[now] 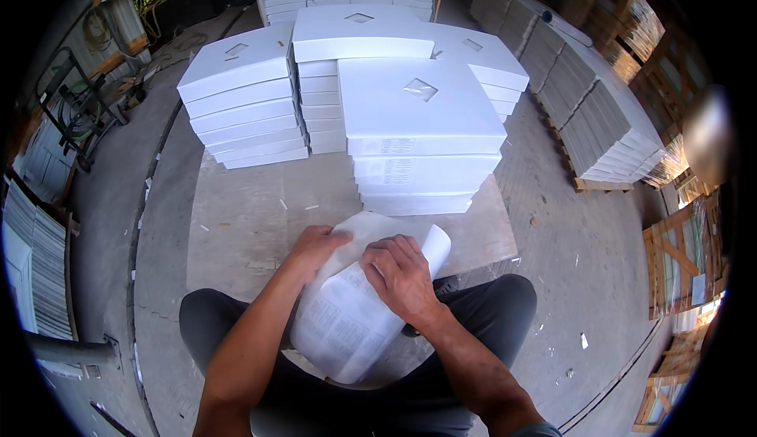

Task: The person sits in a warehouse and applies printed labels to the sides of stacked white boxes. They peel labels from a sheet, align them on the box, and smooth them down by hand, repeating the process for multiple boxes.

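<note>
A curling sheet of white printed labels (345, 328) hangs over my lap between my knees. My left hand (314, 249) is closed on its far left edge, thumb on top, where the paper looks greyish and bare. Over the upper right part of the sheet, my right hand (400, 275) has its fingers curled in a pinch on the paper. The exact bit between those fingertips is hidden. Just beyond my hands stands a stack of white flat boxes (426, 113), each with a diamond-shaped window on top; printed labels show on the near sides of the upper ones.
More white box stacks (240, 98) stand left and behind on a low wooden board (236, 224). Long wrapped stacks (583, 82) rest on a pallet at the right. A hand truck (75, 106) is at the left. Wooden crates (686, 255) line the far right.
</note>
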`<move>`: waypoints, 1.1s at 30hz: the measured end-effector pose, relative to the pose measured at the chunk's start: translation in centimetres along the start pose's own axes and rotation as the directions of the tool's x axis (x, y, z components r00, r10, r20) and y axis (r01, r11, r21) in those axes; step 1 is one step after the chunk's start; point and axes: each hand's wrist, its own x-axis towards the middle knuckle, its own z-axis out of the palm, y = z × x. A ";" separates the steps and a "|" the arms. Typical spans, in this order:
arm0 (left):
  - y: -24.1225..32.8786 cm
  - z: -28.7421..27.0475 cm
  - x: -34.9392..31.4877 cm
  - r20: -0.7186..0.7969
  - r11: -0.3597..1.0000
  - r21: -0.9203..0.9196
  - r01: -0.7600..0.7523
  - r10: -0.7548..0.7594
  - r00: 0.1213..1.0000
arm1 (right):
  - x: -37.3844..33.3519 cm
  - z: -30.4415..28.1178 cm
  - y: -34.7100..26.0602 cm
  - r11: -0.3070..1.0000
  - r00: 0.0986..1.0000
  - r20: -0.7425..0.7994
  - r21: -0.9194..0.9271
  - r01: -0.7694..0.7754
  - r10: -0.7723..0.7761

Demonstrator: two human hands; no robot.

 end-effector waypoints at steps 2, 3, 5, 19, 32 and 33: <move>-0.7 -0.3 0.7 -0.005 0.999 0.033 -0.027 0.027 1.000 | 0.1 -0.3 -0.2 1.000 1.000 -0.018 0.011 -0.002 0.003; -0.9 -0.4 0.9 -0.008 0.997 0.059 -0.044 0.045 0.999 | 0.2 -0.4 -0.2 1.000 1.000 -0.024 0.021 -0.009 0.009; -1.8 -0.7 2.1 -0.024 0.963 0.247 -0.110 0.119 0.993 | 0.1 -0.9 0.0 0.996 0.996 -0.048 0.051 -0.069 0.071; -11.9 3.7 5.0 0.125 0.382 0.902 -0.200 0.214 0.969 | -4.5 2.0 8.4 0.562 0.596 -0.010 0.346 -0.751 0.803; -13.0 5.1 8.0 0.090 0.664 0.693 -0.280 0.305 0.948 | -6.6 3.7 13.2 0.625 0.607 -0.154 0.258 -0.737 0.780; -13.1 5.3 8.0 0.076 0.697 0.665 -0.268 0.294 0.953 | -6.6 3.7 13.3 0.614 0.607 -0.126 0.299 -0.731 0.784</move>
